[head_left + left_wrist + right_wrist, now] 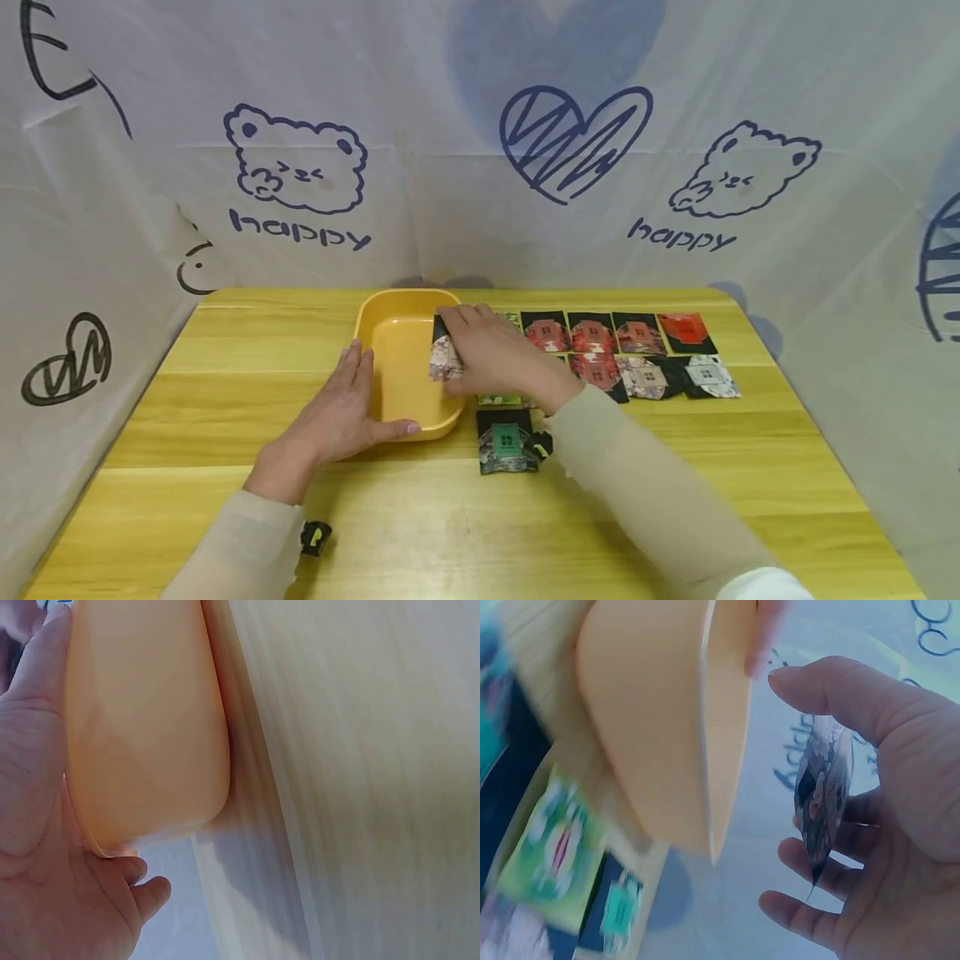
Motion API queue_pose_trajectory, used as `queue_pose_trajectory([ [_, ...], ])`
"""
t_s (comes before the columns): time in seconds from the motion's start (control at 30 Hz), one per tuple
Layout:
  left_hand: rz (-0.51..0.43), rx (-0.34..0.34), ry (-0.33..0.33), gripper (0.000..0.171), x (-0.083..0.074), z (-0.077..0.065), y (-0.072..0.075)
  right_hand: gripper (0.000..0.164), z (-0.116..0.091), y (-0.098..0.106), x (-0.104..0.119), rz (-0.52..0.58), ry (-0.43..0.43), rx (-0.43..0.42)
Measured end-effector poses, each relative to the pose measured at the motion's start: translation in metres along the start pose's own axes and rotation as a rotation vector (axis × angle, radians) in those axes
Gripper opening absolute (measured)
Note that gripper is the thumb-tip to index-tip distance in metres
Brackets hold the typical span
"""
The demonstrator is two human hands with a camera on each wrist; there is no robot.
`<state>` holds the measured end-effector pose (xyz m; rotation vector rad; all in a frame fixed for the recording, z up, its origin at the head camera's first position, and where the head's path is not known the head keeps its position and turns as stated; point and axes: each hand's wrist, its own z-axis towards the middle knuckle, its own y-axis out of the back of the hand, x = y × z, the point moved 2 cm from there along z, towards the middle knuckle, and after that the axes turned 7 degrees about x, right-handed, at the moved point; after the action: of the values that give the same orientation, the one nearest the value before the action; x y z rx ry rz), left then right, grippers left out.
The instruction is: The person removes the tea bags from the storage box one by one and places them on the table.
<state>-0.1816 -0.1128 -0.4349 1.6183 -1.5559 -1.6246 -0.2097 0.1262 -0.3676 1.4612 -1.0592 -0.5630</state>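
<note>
In the head view my left hand (335, 414) rests on the front left corner of a yellow plastic bin (367, 310), fingers along its left rim and thumb by the front rim. The left wrist view has this palm against the bin's outer wall (150, 735). My right hand (491, 350) holds a flat black sachet with a pale floral print (446, 354) over the bin's right side. Seen from the right wrist, the sachet (825, 784) stands edge-on between thumb and fingers. The bin's visible floor is bare.
Right of the bin, rows of sachets with red (592, 333), pale and green prints lie on the wooden table (247, 350), partly behind my right arm. A green-labelled black sachet (506, 442) lies nearer. Beside my left sleeve is a small black item (315, 537). Printed cloth (442, 208) hangs behind.
</note>
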Motion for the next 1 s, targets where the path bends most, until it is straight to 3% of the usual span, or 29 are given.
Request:
queue_pose_trajectory([
  [0.17, -0.001, -0.008, 0.000, 0.148, -0.001, -0.001, 0.001, 0.107, -0.040, -0.005, -0.026, 0.016, -0.034, 0.023],
  [0.5, -0.001, -0.011, -0.002, 0.148, -0.002, -0.001, 0.000, 0.103, -0.101, -0.045, -0.064, -0.058, -0.117, 0.123],
  [0.73, 0.001, -0.005, 0.004, 0.149, -0.001, -0.001, 0.001, 0.104, -0.116, -0.067, -0.076, -0.045, -0.129, 0.173],
  [1.0, -0.008, -0.001, 0.005, 0.150, -0.002, 0.001, 0.000, 0.100, -0.118, -0.071, -0.079, -0.058, -0.101, 0.169],
])
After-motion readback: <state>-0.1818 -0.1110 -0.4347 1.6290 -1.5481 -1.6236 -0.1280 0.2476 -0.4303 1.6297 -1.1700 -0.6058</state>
